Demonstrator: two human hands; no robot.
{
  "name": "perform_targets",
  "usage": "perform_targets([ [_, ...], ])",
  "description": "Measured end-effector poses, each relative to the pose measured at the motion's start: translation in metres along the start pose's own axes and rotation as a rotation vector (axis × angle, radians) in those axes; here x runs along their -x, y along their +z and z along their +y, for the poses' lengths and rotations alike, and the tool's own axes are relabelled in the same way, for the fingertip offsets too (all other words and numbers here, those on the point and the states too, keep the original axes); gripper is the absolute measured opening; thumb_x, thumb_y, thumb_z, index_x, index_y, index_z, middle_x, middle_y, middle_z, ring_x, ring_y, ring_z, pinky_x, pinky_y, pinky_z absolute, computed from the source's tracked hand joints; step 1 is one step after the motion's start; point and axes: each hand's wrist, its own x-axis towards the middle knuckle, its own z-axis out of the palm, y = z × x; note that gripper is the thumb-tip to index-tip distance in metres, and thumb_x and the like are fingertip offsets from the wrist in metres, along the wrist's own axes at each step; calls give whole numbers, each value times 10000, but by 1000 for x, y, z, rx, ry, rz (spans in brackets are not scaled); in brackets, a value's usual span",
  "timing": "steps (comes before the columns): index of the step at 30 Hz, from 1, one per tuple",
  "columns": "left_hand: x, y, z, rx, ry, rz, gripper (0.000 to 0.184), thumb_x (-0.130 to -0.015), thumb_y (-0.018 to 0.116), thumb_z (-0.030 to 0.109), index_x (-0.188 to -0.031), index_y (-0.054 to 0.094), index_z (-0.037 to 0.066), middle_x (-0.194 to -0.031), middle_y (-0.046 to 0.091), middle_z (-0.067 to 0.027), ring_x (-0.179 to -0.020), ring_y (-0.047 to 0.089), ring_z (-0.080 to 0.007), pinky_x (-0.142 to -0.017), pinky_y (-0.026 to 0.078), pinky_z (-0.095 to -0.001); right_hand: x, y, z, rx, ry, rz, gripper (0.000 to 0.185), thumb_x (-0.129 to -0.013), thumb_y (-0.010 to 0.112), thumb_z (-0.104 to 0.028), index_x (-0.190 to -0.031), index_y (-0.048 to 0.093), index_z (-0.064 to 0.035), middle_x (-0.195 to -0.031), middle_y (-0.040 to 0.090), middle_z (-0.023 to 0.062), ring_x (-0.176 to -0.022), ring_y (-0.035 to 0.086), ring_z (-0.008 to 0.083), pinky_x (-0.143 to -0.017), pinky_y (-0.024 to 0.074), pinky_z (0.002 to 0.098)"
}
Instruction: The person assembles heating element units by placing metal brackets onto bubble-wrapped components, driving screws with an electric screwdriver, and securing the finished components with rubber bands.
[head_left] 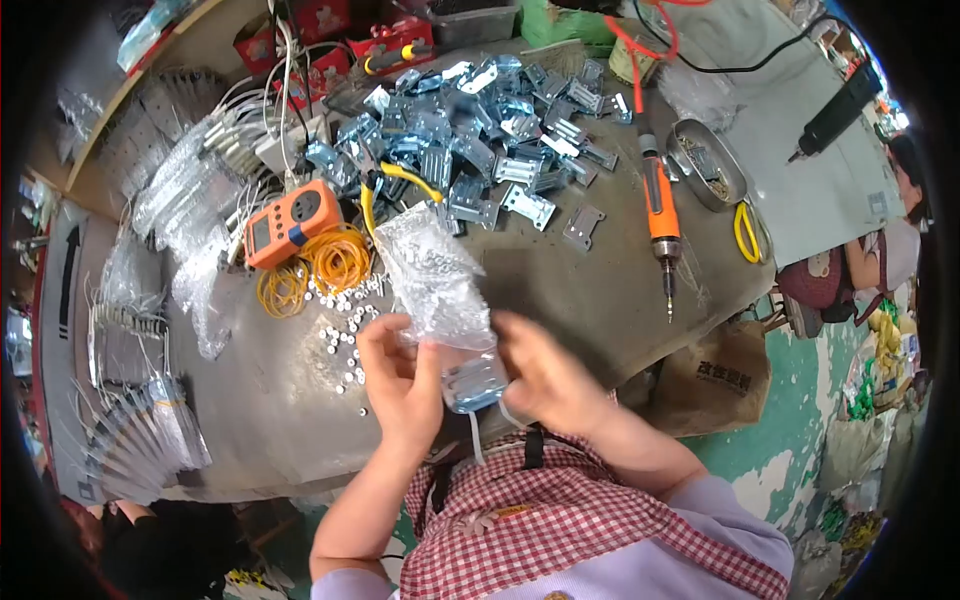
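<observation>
Over the table's (270, 400) near edge, the left hand (405, 385) pinches a clear bubble-wrap pouch (435, 285), a shiny bluish metal part (474, 384) at its near end; the blurred right hand's (550, 372) grip I cannot tell. Sleeving seems underway; next calls for steadying the pouch mouth.

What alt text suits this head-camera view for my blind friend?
A person's left hand and right hand handle a shiny part partly covered by clear plastic wrapping, at a workbench. Beyond lie heaped metal pieces, an orange device and a power screwdriver.
</observation>
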Motion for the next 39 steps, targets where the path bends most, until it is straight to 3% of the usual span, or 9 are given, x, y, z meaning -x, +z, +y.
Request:
perform_targets([
  [4, 12, -15, 3, 82, 113, -24, 288, -806, 597, 22, -1044, 438, 51, -872, 546, -28, -718, 547, -106, -635, 438, -223, -7, 16, -8, -23, 3, 124, 721, -837, 615, -104, -1371, 148, 24, -1269, 402, 117, -1161, 421, 176, -956, 357, 304],
  [8, 11, -50, -3, -538, 301, -714, 527, -760, 684, 97, -1198, 395, 40, -1300, 455, -104, -1090, 521, -278, -890, 414, -344, -19, -5, -22, 37, -68, 63, 833, -817, 632, -90, -1400, 45, 12, -1331, 331, 125, -1216, 353, 171, -978, 329, 309],
  [11, -6, -42, 17, 385, -223, -387, 996, -620, 793, 398, -1387, 227, 111, -1422, 253, -94, -1183, 396, -220, -970, 337, -371, -16, -2, -18, 188, -106, 45, 916, -800, 651, -85, -1413, -28, -29, -1279, 394, 139, -1185, 394, 179, -964, 336, 306],
  [17, -53, -17, 43, 921, -360, -253, 562, -924, 325, 465, -1288, 362, 39, -1198, 499, -138, -1069, 519, -268, -913, 423, -434, -9, 21, -15, 137, 67, -38, 1031, -757, 693, -56, -1422, -91, -138, -1120, 545, 169, -1021, 527, 183, -886, 398, 309],
  [20, -15, 2, 24, 257, -373, -296, 407, -787, 658, 83, -1151, 495, 5, -1105, 566, -90, -986, 539, -159, -858, 437, -319, -14, 21, -22, 35, -60, 68, 1010, -741, 707, -44, -1422, -37, -92, -1178, 514, 140, -1068, 503, 179, -919, 386, 317],
  [24, -2, -1, 8, -64, 2, -502, 474, -756, 677, 156, -1170, 493, 18, -1069, 575, -126, -1049, 519, -271, -937, 380, -362, -10, 8, -14, 151, -60, 223, 570, -772, 689, -89, -1234, 380, 37, -1118, 535, 95, -1026, 518, 177, -897, 409, 315],
  [28, -32, -36, 1, -579, 479, -499, 284, -712, 668, 121, -980, 603, 52, -966, 589, -124, -935, 537, -321, -828, 438, -401, -4, -22, -45, 934, -13, 171, 409, -791, 650, -123, -1140, 479, 5, -994, 589, 142, -912, 585, 223, -798, 456, 304],
  [31, -84, -68, -22, -792, 508, -45, 63, -718, 648, 67, -765, 618, 38, -821, 585, -114, -807, 553, -303, -691, 450, -390, -8, -25, -45, 1359, -223, 73, 419, -738, 632, -65, -1133, 495, -31, -969, 578, 136, -884, 568, 295, -739, 475, 336],
  [39, -104, -83, -25, -758, 152, -67, 97, -712, 684, 74, -750, 621, 11, -739, 571, -105, -666, 580, -247, -626, 457, -323, -5, -27, -23, 1530, -382, 72, 444, -671, 656, -40, -1089, 507, -36, -1072, 491, 143, -992, 498, 327, -793, 448, 410],
])
